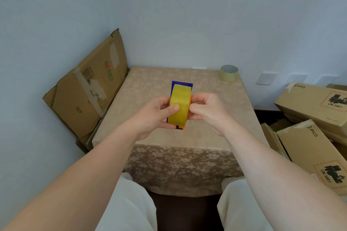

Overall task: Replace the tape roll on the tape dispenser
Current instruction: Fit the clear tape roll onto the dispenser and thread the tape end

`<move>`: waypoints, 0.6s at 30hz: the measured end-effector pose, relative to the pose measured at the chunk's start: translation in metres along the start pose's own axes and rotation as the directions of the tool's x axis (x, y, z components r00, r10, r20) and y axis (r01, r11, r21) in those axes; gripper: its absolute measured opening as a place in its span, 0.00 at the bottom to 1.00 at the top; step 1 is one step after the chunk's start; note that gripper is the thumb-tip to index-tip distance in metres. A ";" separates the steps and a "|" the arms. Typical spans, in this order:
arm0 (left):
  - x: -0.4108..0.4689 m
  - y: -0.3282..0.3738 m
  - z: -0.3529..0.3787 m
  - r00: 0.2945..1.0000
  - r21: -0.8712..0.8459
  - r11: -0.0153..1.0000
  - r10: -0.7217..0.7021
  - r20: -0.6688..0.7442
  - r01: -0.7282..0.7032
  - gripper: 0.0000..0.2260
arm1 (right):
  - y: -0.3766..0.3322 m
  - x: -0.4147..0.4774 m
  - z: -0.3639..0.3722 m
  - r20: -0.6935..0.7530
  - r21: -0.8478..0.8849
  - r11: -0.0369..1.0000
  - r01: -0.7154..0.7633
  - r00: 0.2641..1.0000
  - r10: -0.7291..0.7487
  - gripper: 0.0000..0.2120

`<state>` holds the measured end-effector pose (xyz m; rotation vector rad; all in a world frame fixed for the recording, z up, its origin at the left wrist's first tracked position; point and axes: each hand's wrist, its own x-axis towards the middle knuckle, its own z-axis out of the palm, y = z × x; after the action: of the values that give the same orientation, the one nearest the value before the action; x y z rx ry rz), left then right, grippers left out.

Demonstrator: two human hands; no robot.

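Note:
I hold a blue and orange tape dispenser (181, 84) above the middle of the small table (150, 84). A yellowish tape roll (179, 103) sits in it, its broad band facing me. My left hand (159, 113) grips the dispenser's left side, thumb pressed on the roll's face. My right hand (206, 110) holds the right, orange side, with fingertips at the roll's edge. A second, thinner tape roll (229, 72) stands at the table's far right corner.
The table wears a beige flowered cloth and stands against a pale wall. A flattened cardboard box (88, 92) leans at its left. Stacked cardboard boxes (315, 133) lie on the floor to the right. My knees are under the near edge.

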<state>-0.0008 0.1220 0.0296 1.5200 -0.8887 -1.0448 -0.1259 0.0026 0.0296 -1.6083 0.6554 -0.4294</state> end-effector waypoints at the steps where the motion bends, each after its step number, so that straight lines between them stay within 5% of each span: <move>1: 0.000 0.001 0.000 1.000 0.003 1.000 -0.001 -0.008 0.001 0.14 | -0.001 0.000 -0.001 0.023 0.015 1.000 -0.007 1.000 0.007 0.12; 18: 0.004 0.008 0.000 0.988 0.171 0.985 0.044 -0.146 -0.019 0.12 | -0.012 0.000 -0.002 0.047 -0.120 0.993 0.001 0.999 0.005 0.06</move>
<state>0.0002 0.1166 0.0363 1.6967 -0.9109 -0.8372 -0.1251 0.0021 0.0421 -1.7260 0.6570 -0.3548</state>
